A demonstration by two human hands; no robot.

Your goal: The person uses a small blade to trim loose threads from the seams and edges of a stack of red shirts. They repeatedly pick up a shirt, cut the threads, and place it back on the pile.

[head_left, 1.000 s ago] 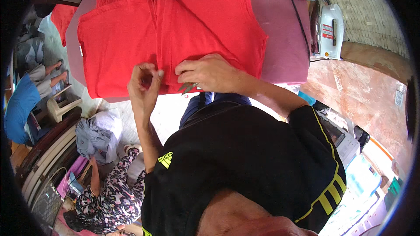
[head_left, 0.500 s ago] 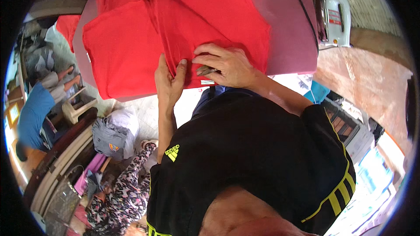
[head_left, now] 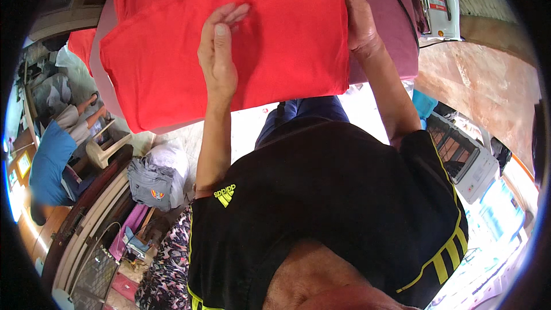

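A folded red cloth garment (head_left: 287,51) lies smooth over a mauve padded board (head_left: 381,66) in front of me. My left hand (head_left: 219,51) is over the middle of the cloth, thumb and fingers apart and slightly curved, with nothing in it. Whether it touches the fabric I cannot tell. At the garment's right edge is my right hand (head_left: 360,17), its thumb lying upward along the edge. The other fingers of that hand are hidden, and no tool shows in it.
A white iron (head_left: 441,6) stands at the far right, beside a dark cord (head_left: 399,8) crossing the board. Grey folded clothing (head_left: 152,183) sits lower left. A person in blue (head_left: 51,161) is at the left; patterned clothing (head_left: 166,267) shows below. A grey appliance (head_left: 465,152) stands right.
The red garment's raised fold now lies flat, and its white label is out of sight. My right hand has moved right and away to the edge; the dark metal tool in it no longer shows.
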